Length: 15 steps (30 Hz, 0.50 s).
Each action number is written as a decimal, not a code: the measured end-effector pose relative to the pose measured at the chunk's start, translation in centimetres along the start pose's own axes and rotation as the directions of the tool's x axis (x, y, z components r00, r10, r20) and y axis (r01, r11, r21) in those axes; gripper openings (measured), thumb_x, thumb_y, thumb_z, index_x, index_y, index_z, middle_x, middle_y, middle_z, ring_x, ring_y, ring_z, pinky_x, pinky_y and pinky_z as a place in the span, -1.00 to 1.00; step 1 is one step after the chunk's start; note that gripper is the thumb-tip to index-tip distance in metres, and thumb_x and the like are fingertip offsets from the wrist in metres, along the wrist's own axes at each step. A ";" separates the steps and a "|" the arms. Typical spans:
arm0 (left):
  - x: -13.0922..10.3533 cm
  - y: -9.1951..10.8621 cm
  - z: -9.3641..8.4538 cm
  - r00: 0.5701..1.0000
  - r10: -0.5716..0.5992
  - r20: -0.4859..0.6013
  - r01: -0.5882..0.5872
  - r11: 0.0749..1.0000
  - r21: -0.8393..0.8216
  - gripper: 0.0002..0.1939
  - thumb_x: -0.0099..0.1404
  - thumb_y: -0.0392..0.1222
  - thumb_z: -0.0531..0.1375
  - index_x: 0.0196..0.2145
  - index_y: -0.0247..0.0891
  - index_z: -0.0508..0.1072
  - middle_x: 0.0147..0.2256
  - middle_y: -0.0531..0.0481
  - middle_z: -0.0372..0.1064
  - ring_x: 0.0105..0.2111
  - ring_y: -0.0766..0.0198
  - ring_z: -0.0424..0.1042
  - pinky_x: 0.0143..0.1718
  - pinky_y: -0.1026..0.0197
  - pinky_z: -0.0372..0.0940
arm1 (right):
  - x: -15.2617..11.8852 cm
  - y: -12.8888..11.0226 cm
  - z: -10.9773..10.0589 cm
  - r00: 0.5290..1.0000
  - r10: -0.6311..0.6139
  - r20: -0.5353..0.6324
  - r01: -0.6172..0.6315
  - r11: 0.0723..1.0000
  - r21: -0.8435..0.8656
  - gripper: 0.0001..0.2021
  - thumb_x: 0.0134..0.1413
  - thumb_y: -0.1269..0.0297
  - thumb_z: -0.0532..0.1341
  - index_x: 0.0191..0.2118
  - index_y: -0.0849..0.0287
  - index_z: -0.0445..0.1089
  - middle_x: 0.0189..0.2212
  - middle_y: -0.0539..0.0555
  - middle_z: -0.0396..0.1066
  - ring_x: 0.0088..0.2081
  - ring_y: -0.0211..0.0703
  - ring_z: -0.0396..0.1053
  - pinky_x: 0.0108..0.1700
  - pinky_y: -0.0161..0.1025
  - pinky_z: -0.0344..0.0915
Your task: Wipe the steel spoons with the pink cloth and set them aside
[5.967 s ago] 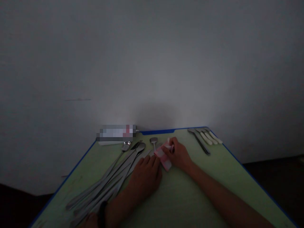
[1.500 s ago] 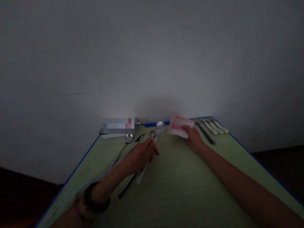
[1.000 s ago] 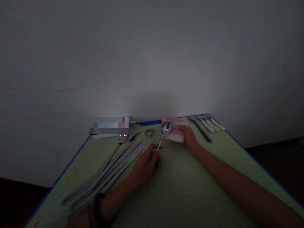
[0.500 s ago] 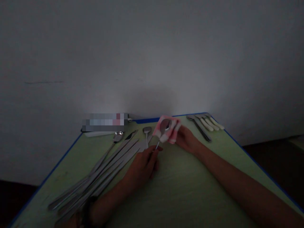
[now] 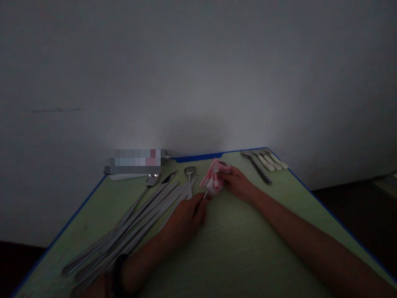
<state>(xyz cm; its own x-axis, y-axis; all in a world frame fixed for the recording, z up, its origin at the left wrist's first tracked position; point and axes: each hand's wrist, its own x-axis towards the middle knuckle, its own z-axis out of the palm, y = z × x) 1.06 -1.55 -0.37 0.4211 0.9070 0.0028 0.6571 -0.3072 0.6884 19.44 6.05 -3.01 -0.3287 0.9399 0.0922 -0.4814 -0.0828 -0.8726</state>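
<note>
My left hand (image 5: 194, 211) is closed on the handle of a metal spoon (image 5: 206, 193), near the middle of the table. Around the spoon's bowl lies a pink and white cloth (image 5: 214, 179), which hides most of the bowl. Closed on the cloth from the right is my right hand (image 5: 236, 182). Left of my left hand, several metal knives (image 5: 161, 198) lie in a slanted bundle, along with a square-bowled spoon (image 5: 153, 179) and another spoon (image 5: 190, 170) standing out beyond them.
The green table (image 5: 248, 248) has a blue edge and meets a grey wall (image 5: 198, 74). At the back right lie dark metal spoons (image 5: 259, 169) and several pieces with white handles (image 5: 266, 162). A blurred-out box (image 5: 136, 161) is at the back left.
The cloth has folded over the spoon's bowl, which showed openly before. My right hand has shifted slightly left and its fingers have come over the front of the cloth.
</note>
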 end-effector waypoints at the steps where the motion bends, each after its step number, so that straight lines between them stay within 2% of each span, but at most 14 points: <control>1: 0.0 -0.1 0.0 1.000 0.001 0.003 -0.001 1.000 0.000 -0.67 0.39 -0.14 -0.12 -0.12 -0.29 0.38 -0.61 0.12 0.29 -0.61 0.33 0.32 -0.50 0.30 0.17 | 0.0 -0.1 0.0 1.000 0.017 -0.006 -0.017 1.000 0.014 -0.81 -0.22 0.49 0.26 -0.35 0.20 0.46 -0.43 -0.03 0.46 -0.41 -0.31 0.35 -0.27 -0.33 0.28; 6: -0.1 -0.1 0.1 1.000 0.017 0.009 -0.017 1.000 0.004 -0.66 0.39 -0.13 -0.11 -0.12 -0.29 0.39 -0.59 0.11 0.30 -0.59 0.32 0.32 -0.49 0.29 0.17 | 0.2 -0.3 -0.2 0.997 0.072 0.021 -0.073 0.996 0.050 -0.68 -0.32 0.56 0.13 -0.33 0.22 0.47 -0.40 0.04 0.50 -0.39 -0.24 0.39 -0.25 -0.28 0.33; 9: -0.1 0.0 0.0 1.000 0.017 0.009 -0.017 1.000 0.001 -0.65 0.39 -0.13 -0.12 -0.10 -0.29 0.38 -0.60 0.11 0.29 -0.58 0.32 0.32 -0.49 0.29 0.17 | 0.2 -0.5 -0.2 0.996 0.085 0.036 -0.087 0.995 0.052 -0.70 -0.31 0.56 0.11 -0.36 0.24 0.46 -0.36 0.08 0.51 -0.37 -0.23 0.41 -0.27 -0.29 0.34; 12: -0.2 0.1 -0.1 1.000 0.017 0.012 -0.017 1.000 -0.006 -0.65 0.39 -0.14 -0.13 -0.08 -0.30 0.37 -0.60 0.12 0.28 -0.59 0.32 0.31 -0.49 0.30 0.17 | 0.1 -0.7 0.0 0.995 0.091 0.045 -0.093 0.995 0.046 -0.78 -0.24 0.53 0.19 -0.35 0.23 0.44 -0.35 0.06 0.50 -0.38 -0.23 0.42 -0.29 -0.30 0.35; 15: -0.2 0.1 -0.1 1.000 0.016 0.020 -0.016 1.000 -0.015 -0.65 0.39 -0.13 -0.13 -0.07 -0.30 0.36 -0.61 0.13 0.27 -0.60 0.33 0.30 -0.50 0.30 0.17 | -0.1 -0.8 0.4 0.995 0.089 0.034 -0.090 0.995 0.040 -0.74 -0.21 0.43 0.31 -0.27 0.20 0.41 -0.36 0.04 0.50 -0.35 -0.23 0.42 -0.26 -0.28 0.35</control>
<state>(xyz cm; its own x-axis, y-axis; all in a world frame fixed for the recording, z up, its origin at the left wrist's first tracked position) 0.96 -1.76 -0.19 0.4438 0.8961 -0.0006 0.6408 -0.3169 0.6993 19.60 5.90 -2.13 -0.3978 0.9170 0.0309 -0.4821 -0.1802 -0.8574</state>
